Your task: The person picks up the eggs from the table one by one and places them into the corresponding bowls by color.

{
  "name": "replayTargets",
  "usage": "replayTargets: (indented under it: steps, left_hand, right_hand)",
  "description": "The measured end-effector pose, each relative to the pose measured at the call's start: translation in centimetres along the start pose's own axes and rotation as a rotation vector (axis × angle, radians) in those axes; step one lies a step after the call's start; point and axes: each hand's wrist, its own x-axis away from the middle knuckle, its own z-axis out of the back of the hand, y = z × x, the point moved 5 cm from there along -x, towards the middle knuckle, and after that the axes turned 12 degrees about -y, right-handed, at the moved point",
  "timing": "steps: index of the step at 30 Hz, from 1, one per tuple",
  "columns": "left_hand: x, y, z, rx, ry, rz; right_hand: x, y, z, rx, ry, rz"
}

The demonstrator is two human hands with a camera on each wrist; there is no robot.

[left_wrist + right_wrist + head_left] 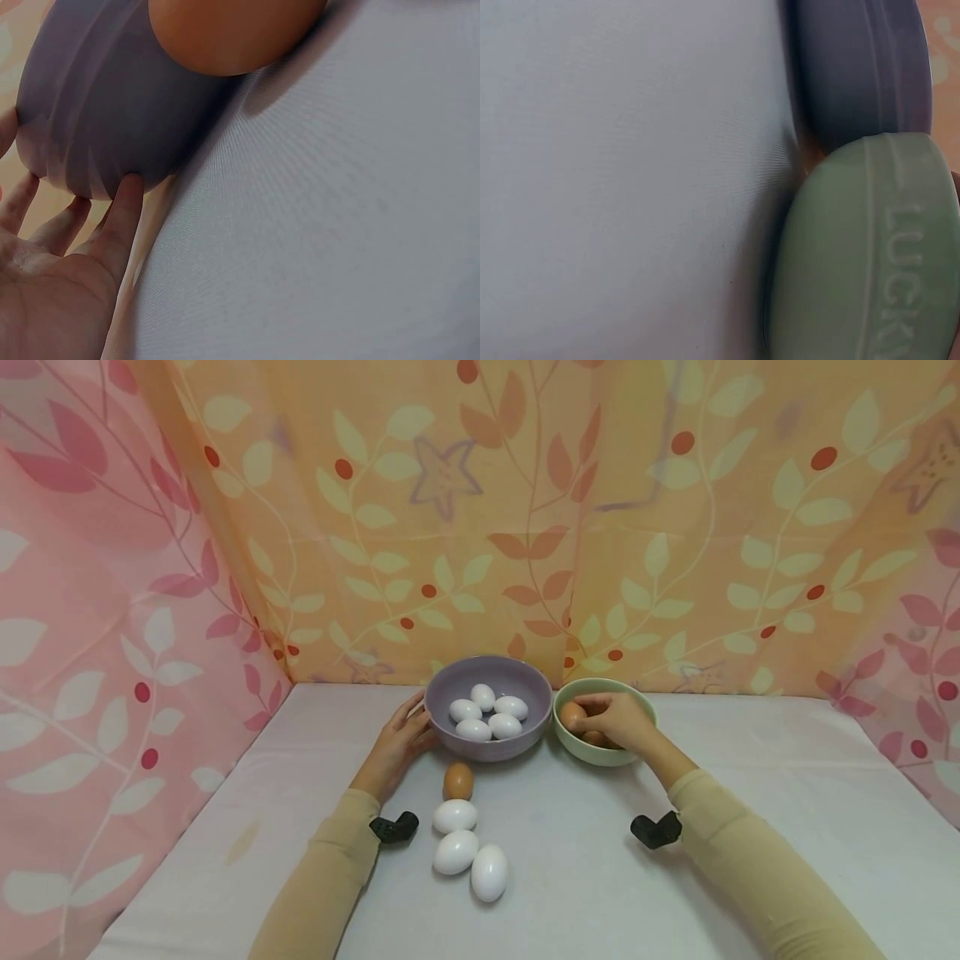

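A purple bowl point(487, 750) holds several white eggs point(505, 727). My left hand point(401, 739) touches its left side; in the left wrist view the fingertips point(131, 184) rest against the bowl's outer wall, fingers extended. To the right stands a smaller pale green bowl point(592, 756) with brown eggs point(595, 739) in it. My right hand point(618, 720) reaches over its rim and pinches a brown egg point(573, 716) inside the bowl, near its left wall. In the right wrist view the green bowl point(840, 255) hides most of that hand.
In front of the purple bowl a lone brown egg point(458, 782) lies on the white-covered table point(570, 877). Nearer me are three white eggs point(454, 852) close together. The two bowls stand side by side. A patterned curtain point(480, 527) hangs behind the table.
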Motion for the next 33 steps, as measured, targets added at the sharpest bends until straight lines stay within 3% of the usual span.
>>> replayTargets:
  steps: [16, 33]
  left_hand:
    - [0.05, 0.02, 0.04, -0.008, 0.005, -0.002]
    - [0.03, -0.05, -0.01, -0.004, 0.005, 0.006]
  right_hand:
    - [-0.51, 0.04, -0.24, -0.026, -0.021, 0.021]
    - [-0.66, 0.05, -0.24, 0.078, 0.021, 0.049]
